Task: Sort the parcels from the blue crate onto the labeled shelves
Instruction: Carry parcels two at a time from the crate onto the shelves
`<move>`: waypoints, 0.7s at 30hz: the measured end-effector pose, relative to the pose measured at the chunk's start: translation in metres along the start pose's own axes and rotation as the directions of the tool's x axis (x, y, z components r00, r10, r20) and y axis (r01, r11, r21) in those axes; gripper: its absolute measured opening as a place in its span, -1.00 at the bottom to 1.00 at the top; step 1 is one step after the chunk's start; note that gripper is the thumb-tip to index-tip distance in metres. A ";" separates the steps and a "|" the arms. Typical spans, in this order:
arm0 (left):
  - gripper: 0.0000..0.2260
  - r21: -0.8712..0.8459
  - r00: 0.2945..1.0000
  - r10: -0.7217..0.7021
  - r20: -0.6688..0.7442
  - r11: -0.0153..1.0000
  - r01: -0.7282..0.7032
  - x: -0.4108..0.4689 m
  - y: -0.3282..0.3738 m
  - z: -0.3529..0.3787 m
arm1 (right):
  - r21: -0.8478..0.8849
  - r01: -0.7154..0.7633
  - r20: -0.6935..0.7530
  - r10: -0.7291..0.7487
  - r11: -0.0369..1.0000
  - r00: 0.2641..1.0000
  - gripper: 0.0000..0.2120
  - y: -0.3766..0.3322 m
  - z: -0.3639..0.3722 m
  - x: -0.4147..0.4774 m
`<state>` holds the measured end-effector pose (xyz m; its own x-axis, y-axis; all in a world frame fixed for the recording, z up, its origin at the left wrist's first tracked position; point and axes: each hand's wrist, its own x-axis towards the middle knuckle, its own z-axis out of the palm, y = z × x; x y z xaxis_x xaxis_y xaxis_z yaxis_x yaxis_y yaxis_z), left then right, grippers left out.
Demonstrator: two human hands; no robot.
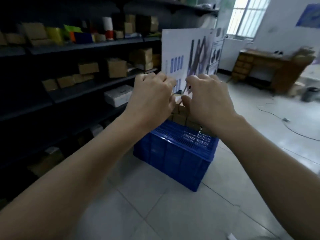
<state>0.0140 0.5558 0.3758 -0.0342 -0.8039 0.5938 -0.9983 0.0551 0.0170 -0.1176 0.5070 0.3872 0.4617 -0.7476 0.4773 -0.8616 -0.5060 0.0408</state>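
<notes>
A large flat white parcel [187,52] with blue and dark printing stands upright above the blue crate [174,158]. My left hand [152,99] and my right hand [207,99] both grip its lower edge, close together. Small brown cardboard boxes [180,115] show in the crate just below my hands. The crate sits on the tiled floor beside the dark shelves [83,47] on the left, which hold several brown boxes. My hands hide the parcel's bottom edge.
A white wrapped parcel [118,97] lies on a middle shelf. A wooden desk [270,70] stands at the back right under a window. A cable [285,122] trails across the floor on the right. A grey bin [310,94] stands by the desk.
</notes>
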 end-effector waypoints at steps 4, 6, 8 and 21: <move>-0.70 -0.142 0.997 0.069 -0.017 0.987 -0.070 0.072 -0.019 0.047 | -0.020 -0.151 -0.015 0.151 0.988 0.988 -0.64 0.027 0.029 0.062; -0.71 -0.210 0.997 0.079 -0.016 0.974 -0.080 0.104 -0.021 0.073 | -0.018 -0.231 -0.010 0.230 0.973 0.973 -0.63 0.047 0.047 0.080; -0.72 -0.299 0.997 0.080 0.003 0.951 -0.076 0.131 -0.017 0.101 | -0.013 -0.301 0.018 0.302 0.953 0.953 -0.63 0.071 0.068 0.090; -0.74 -0.489 0.973 0.031 0.229 0.868 0.088 0.303 0.021 0.308 | 0.055 -0.500 0.136 0.490 0.864 0.861 -0.61 0.274 0.217 0.194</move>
<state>-0.0320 0.1310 0.3082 -0.0747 -0.9161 0.3940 -0.8470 0.2668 0.4599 -0.2184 0.1300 0.3000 0.0046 -0.9501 0.3119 -0.9638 -0.0873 -0.2518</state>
